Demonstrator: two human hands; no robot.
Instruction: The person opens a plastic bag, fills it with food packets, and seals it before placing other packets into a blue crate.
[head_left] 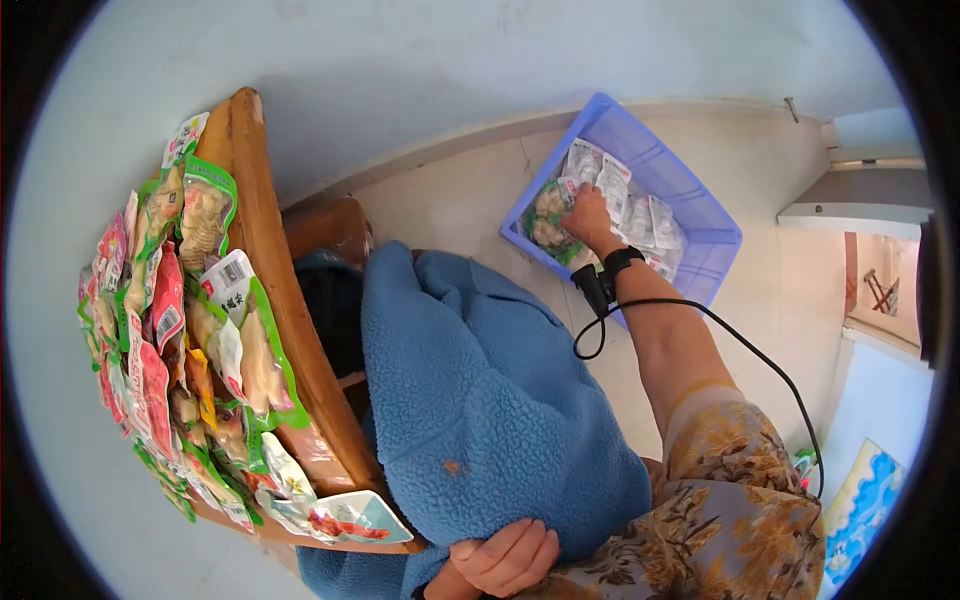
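My right hand (590, 215) reaches into a blue plastic basket (707, 198), its fingers closed at a vacuum-sealed food packet (550, 205) with a green edge. Beside those fingers lie silvery-white packets (640, 212) with printed labels. Part of the gripped packet is hidden by the hand. My left hand (508, 558) lies low in the view against a blue fleece cloth (480, 370), fingers bent and pressed together. Whatever may be under them is hidden.
A wooden table (290, 300) at the left carries a pile of sealed food packets (205, 215) in green, red and white. A black cable (745, 345) runs from my right wrist. Beyond the basket is a pale wall (430, 60); tiled floor (455, 185) surrounds it.
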